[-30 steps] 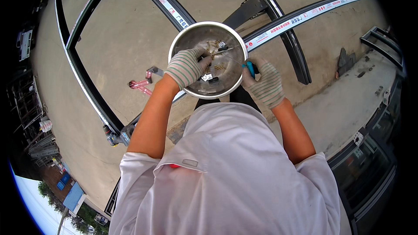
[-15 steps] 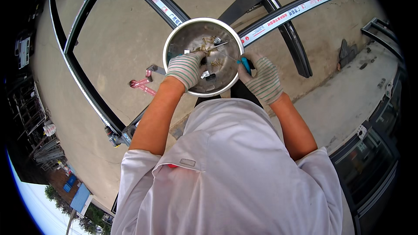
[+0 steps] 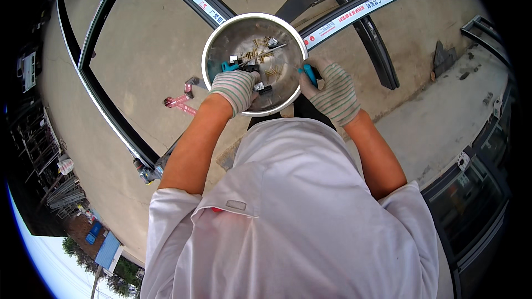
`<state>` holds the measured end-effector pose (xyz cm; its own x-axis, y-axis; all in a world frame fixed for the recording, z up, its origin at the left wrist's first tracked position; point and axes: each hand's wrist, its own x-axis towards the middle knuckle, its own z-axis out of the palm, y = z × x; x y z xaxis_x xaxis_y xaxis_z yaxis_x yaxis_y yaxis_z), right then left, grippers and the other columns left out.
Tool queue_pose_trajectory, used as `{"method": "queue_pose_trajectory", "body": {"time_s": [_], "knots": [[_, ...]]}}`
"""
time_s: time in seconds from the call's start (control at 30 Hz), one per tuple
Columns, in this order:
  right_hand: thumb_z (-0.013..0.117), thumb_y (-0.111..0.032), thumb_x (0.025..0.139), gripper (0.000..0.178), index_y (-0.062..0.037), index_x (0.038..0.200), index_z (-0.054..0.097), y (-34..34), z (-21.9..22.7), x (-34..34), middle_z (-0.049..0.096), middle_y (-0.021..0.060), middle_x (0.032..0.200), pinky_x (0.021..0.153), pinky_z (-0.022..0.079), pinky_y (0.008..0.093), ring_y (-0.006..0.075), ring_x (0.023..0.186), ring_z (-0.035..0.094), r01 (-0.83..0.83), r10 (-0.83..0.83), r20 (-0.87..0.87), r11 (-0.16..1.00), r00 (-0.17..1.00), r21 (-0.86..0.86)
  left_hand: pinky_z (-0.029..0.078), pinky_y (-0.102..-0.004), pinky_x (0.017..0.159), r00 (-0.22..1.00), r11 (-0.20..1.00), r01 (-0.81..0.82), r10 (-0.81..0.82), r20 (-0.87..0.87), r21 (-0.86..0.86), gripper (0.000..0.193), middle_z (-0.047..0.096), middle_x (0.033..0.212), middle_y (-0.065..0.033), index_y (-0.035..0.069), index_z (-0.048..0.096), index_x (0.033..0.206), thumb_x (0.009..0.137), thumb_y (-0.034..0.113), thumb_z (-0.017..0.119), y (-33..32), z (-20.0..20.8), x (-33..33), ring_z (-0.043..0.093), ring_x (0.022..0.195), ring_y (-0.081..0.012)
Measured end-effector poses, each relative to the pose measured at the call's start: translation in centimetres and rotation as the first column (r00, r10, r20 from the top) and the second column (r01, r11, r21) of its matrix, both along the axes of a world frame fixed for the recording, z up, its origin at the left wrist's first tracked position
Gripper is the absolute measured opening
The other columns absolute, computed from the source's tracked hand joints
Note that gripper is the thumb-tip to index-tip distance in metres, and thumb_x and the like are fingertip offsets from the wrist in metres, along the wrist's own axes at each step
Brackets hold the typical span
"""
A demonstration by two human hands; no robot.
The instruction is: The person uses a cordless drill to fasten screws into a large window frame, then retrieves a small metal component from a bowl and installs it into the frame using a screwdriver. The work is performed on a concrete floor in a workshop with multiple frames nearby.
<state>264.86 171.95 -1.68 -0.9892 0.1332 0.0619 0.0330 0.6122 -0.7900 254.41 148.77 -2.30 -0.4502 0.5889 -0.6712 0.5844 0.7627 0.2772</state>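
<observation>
A round metal bowl (image 3: 208, 50) holds several brass-coloured screws (image 3: 271, 71), small black fittings (image 3: 266, 89) and a screwdriver with a teal handle (image 3: 229, 67), its shaft slanting up to the right. My left hand (image 3: 235, 88), in a striped knit glove, reaches over the bowl's left side. Its fingers are curled down among the black pieces; what they pinch is hidden. At the right rim my right hand (image 3: 333, 91), gloved alike, is closed round the teal handle of a second screwdriver (image 3: 310, 75), whose thin shaft points left over the bowl.
Dark metal frame bars with printed film (image 3: 382, 3) lie beyond the bowl and to its right. A long dark frame (image 3: 113, 108) curves along the left, with a power tool (image 3: 145, 171) near its lower end. Red folded strips (image 3: 180, 102) lie on the concrete. Glazed dark frames (image 3: 471, 205) stand at right.
My left hand has drawn back from the middle of the bowl, uncovering the teal handle of the screwdriver lying there. My right hand still grips its screwdriver. The view has shifted slightly.
</observation>
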Motion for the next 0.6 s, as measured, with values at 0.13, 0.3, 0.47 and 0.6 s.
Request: {"method": "queue_pose_trajectory", "body": {"time_s": [0.13, 0.3, 0.47, 0.6], "knots": [[0.074, -0.017, 0.086, 0.019, -0.0075, 0.101, 0.067, 0.1, 0.2, 0.2, 0.069, 0.0142, 0.092, 0.076, 0.055, 0.0448, 0.0345, 0.087, 0.067, -0.022, 0.022, 0.04, 1.0, 0.999, 0.005, 0.055, -0.0449, 0.083, 0.991, 0.993, -0.105, 0.11, 0.081, -0.057, 0.03, 0.075, 0.098, -0.0148, 0.011, 0.07, 0.115, 0.09, 0.028, 0.072, 0.3, -0.9, -0.1, 0.072, 0.096, -0.0348], [0.073, -0.017, 0.087, 0.018, -0.007, 0.1, 0.067, 0.0, 0.0, 0.5, 0.069, 0.0147, 0.092, 0.076, 0.055, 0.0453, 0.035, 0.087, 0.066, -0.018, 0.018, 0.03, 1.0, 0.999, -0.006, 0.056, -0.0448, 0.086, 0.999, 0.999, 0.006, -0.008, -0.037, -0.049, 0.028, 0.074, 0.101, -0.0146, 0.01, 0.07, 0.112, 0.091, 0.028, 0.071, 0.6, -0.9, -0.3, 0.072, 0.098, -0.0348], [0.073, -0.017, 0.086, 0.018, -0.0067, 0.1, 0.067, 0.1, 0.0, 0.5, 0.069, 0.0151, 0.091, 0.076, 0.054, 0.0456, 0.0355, 0.086, 0.066, -0.018, 0.018, 0.023, 1.0, 1.0, -0.013, 0.056, -0.0448, 0.084, 0.999, 1.0, 0.009, -0.009, -0.05, 0.007, 0.026, 0.074, 0.099, -0.0147, 0.009, 0.071, 0.11, 0.091, 0.028, 0.07, 0.3, -1.3, -0.3, 0.072, 0.095, -0.0348], [0.073, -0.018, 0.086, 0.018, -0.0063, 0.099, 0.067, 0.2, 0.4, 0.4, 0.069, 0.0156, 0.091, 0.077, 0.055, 0.0458, 0.036, 0.086, 0.066, -0.02, 0.021, 0.045, 1.0, 0.999, -0.024, 0.056, -0.0452, 0.082, 0.994, 0.998, -0.052, 0.056, -0.095, 0.047, 0.024, 0.075, 0.096, -0.0151, 0.009, 0.072, 0.106, 0.092, 0.027, 0.068, 0.0, -1.0, -0.3, 0.072, 0.091, -0.0361]]}}
